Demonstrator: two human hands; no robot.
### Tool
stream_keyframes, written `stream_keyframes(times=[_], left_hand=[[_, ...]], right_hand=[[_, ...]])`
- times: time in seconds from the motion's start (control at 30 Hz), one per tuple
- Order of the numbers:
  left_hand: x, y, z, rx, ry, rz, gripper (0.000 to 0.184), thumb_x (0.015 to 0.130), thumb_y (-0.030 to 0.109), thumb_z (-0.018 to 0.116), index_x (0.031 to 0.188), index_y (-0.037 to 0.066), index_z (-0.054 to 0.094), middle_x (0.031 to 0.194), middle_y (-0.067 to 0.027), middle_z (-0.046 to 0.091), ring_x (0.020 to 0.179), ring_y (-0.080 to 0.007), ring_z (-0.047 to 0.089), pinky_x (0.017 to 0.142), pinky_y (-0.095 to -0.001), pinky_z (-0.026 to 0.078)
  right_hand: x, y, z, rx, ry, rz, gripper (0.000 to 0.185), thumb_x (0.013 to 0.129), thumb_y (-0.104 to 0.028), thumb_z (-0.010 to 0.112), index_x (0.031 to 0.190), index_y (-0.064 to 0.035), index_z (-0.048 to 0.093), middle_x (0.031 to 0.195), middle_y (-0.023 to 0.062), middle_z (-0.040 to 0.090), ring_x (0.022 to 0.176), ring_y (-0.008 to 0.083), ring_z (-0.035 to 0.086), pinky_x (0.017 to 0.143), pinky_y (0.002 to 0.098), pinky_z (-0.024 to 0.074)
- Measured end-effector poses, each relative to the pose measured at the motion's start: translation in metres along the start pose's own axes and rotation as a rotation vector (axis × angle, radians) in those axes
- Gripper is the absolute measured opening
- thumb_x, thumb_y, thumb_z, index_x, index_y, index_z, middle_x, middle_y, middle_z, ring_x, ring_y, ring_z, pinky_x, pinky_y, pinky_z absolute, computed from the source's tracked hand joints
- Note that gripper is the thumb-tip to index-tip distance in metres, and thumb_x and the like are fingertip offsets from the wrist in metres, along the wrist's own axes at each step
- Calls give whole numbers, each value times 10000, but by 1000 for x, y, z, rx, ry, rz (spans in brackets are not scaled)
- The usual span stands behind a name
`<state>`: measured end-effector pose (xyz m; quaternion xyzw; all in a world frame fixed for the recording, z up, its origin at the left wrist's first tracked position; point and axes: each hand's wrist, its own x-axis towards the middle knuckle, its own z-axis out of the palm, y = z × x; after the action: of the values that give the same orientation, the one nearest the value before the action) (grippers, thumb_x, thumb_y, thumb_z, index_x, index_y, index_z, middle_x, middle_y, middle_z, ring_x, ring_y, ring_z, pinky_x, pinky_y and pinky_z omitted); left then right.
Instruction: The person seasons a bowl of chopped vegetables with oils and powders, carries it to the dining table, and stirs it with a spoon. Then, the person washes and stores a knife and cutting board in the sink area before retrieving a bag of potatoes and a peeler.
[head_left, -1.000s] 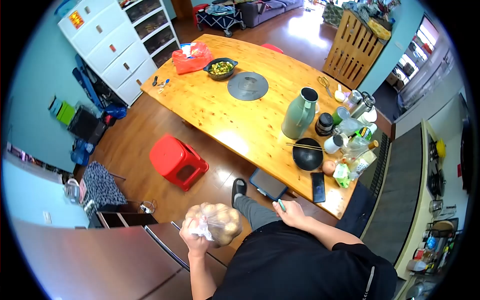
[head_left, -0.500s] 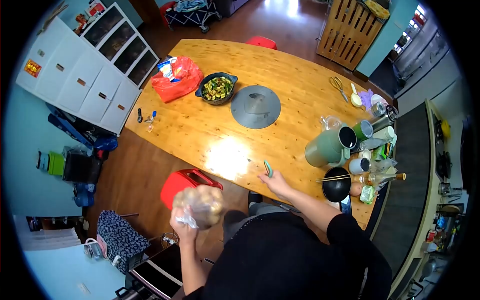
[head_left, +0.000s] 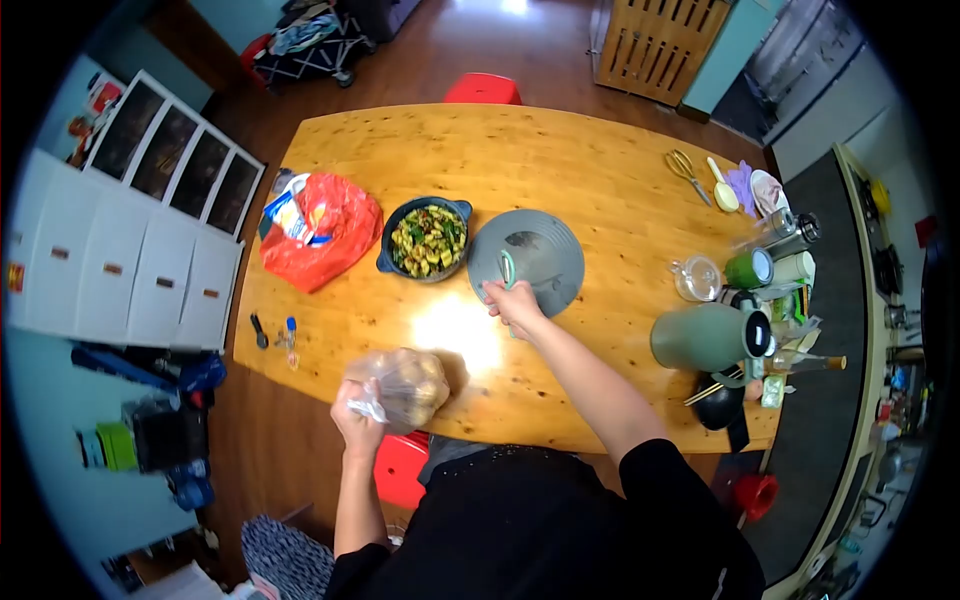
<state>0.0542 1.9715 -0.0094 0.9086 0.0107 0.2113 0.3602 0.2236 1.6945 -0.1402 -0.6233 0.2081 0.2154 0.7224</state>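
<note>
My left hand (head_left: 358, 415) is closed round the gathered neck of a clear plastic bag (head_left: 412, 388) full of round, pale-yellow potatoes or similar produce. The bag is at the table's near edge; I cannot tell if it rests on the wood. Over the round grey mat (head_left: 555, 262), my right hand (head_left: 514, 306) grips a green-handled peeler (head_left: 507, 268), its head pointing away from me. Left of the mat stands a dark blue pot (head_left: 386, 262) with two handles, filled with cooked vegetable pieces.
A red plastic bag (head_left: 335, 230) with packets lies on the wooden table (head_left: 600, 180)'s left. Scissors (head_left: 688, 177), a white scoop (head_left: 723, 190), a glass jug (head_left: 697, 278), a green thermos (head_left: 705, 337) and a black bowl (head_left: 718, 405) crowd the right. A red stool (head_left: 400, 470) stands below me.
My right hand has carried the peeler forward over the grey mat. My left hand has brought the bag up from above the red stool to the table edge. The view has shifted.
</note>
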Motion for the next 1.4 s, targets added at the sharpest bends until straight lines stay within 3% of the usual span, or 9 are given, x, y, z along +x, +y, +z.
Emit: stream_keyframes(times=[0.23, 0.27, 0.3, 0.4, 0.6, 0.83, 1.1, 1.23, 1.4], left_hand=[[106, -99, 25, -124, -294, 49, 202, 909, 20, 684, 737, -11, 582, 706, -146, 541, 619, -293, 539, 585, -372, 434], [117, -110, 28, -132, -330, 64, 192, 910, 18, 682, 743, -12, 593, 710, -148, 549, 622, -293, 545, 585, -369, 436], [127, -120, 33, -176, -342, 83, 189, 910, 17, 681, 745, -12, 596, 712, -147, 554, 621, -294, 544, 583, -370, 435], [157, -128, 36, -259, -362, 80, 185, 916, 16, 677, 752, -16, 598, 729, -139, 582, 662, -290, 561, 617, -373, 447], [203, -147, 48, -300, -367, 144, 203, 924, -9, 651, 738, -12, 569, 757, -121, 579, 710, -258, 558, 675, -363, 446], [243, -127, 91, -327, -332, 193, 222, 913, -40, 657, 730, -11, 534, 697, -102, 525, 651, -229, 525, 625, -339, 423], [271, -86, 165, -372, -243, 217, 252, 938, -12, 666, 722, -37, 539, 695, -124, 532, 631, -236, 509, 601, -345, 414], [271, -82, 197, -416, -265, 145, 272, 963, -5, 653, 733, -47, 513, 692, -89, 477, 642, -169, 456, 586, -325, 394], [261, -106, 222, -357, -299, 209, 277, 988, 92, 659, 781, -51, 543, 717, -111, 536, 666, -199, 478, 602, -381, 418]], right_hand=[[90, -23, 80, -45, 155, 134, 544, 954, -365, 654, 1358, -38, 490, 967, 100, 670, 628, 209, 699, 389, 302, 351], [92, -25, 89, -40, 184, 121, 528, 958, -339, 591, 1401, -77, 470, 1003, 102, 672, 682, 261, 737, 392, 321, 372], [94, -30, 92, -78, 221, 163, 538, 966, -243, 533, 1482, -123, 439, 1046, 156, 706, 556, 248, 704, 400, 336, 469], [105, -20, 86, -44, 179, 164, 504, 978, -182, 462, 1477, -116, 438, 1017, 164, 708, 532, 238, 691, 419, 338, 480], [106, -41, 70, 137, 314, 116, 405, 968, -152, 477, 1355, -33, 500, 880, 178, 692, 520, 266, 685, 408, 348, 464], [120, -52, -48, 337, 589, 52, 333, 975, -128, 466, 1236, 71, 521, 931, 246, 692, 556, 329, 703, 357, 350, 404], [81, -64, -159, 579, 891, 19, 314, 992, -107, 460, 1191, 129, 514, 986, 287, 693, 663, 378, 731, 373, 365, 462], [73, -45, -190, 614, 951, -53, 329, 1000, -127, 497, 1225, 112, 499, 991, 282, 685, 681, 394, 732, 448, 412, 572], [59, -18, -196, 554, 907, -16, 381, 1005, -307, 539, 1189, 26, 552, 885, 178, 728, 689, 288, 737, 442, 353, 432]])
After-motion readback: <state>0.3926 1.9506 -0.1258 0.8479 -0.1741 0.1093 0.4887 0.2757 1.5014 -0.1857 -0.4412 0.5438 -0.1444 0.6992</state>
